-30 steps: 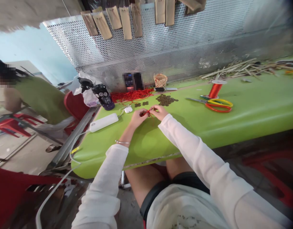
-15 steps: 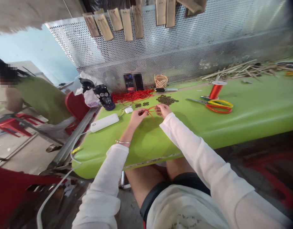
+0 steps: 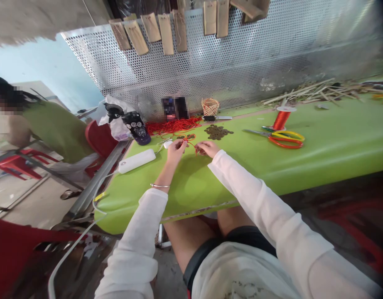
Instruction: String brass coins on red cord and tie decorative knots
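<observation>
At the far left a seated person (image 3: 51,128) in an olive top is cut off by the frame, the head pixelated. By the left back corner of the desk (image 3: 250,174) leans a smooth dark tumbler (image 3: 136,126), and along the left edge lies a glossy white power strip (image 3: 137,161), with a small rounded white case (image 3: 168,144) partly hidden by the left hand (image 3: 176,150). Behind these, a stringy heap of red cord (image 3: 175,124) lines the back edge, below a pixelated dark object (image 3: 174,108) that cannot be identified. The left hand is clamped on a thin red string (image 3: 185,140) between thumb and fingers, which cover much of its knot, over the left half of the desk. The string's loop now stands above those fingertips, partly crossing small flat discs; half a second ago it stretched across to the right hand (image 3: 209,148). That hand now sits slightly lower, its fingertips together on the trailing strand, the exact grip too small to make out. Past it come a pile of dull, round metal discs (image 3: 217,132), a woven basket (image 3: 210,107) near the back edge, metal scissors (image 3: 272,134) with yellow and orange handles, a red thread spool (image 3: 281,119), and dry, splintery strips (image 3: 310,92) along the right part of the back edge.
</observation>
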`<state>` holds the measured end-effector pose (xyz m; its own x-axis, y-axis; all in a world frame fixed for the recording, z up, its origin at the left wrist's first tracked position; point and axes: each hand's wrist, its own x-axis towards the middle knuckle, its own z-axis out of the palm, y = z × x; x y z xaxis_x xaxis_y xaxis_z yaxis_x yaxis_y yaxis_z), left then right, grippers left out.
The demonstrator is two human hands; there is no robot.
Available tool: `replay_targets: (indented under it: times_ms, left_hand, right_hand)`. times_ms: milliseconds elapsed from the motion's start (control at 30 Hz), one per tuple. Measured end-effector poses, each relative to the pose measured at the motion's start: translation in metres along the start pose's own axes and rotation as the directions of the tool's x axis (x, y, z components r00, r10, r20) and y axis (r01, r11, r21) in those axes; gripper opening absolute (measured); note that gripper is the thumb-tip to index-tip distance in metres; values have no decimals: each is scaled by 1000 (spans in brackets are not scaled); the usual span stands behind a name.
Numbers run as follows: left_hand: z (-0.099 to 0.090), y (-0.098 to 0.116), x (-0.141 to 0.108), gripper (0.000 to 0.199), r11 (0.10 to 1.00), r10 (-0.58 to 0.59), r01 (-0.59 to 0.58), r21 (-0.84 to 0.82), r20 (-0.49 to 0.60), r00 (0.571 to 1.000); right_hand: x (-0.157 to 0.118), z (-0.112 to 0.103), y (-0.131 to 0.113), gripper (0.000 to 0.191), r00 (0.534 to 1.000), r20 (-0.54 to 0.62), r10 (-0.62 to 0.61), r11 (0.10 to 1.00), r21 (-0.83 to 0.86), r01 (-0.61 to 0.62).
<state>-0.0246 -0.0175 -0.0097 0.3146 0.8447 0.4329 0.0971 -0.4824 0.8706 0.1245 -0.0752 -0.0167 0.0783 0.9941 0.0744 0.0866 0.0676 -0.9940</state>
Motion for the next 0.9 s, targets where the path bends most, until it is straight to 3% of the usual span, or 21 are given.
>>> replay_targets:
  times_ms: [300,600,900]
  left_hand:
    - [2,0,-2,27,999,-11,11,-43,10,1000]
    - [-3,-9,5,18,996,-16,0,-95,-174,985]
    - [0,-6,3,14,993,-44,30,-110,-126,991]
  right_hand:
    - [-6,1,-3,19,994,11,-105,993,-51,106]
    - [0,0,8,18,984,93,-150,966,-197,165]
    - [2,-3,15,19,978,151,-146,915,-356,191]
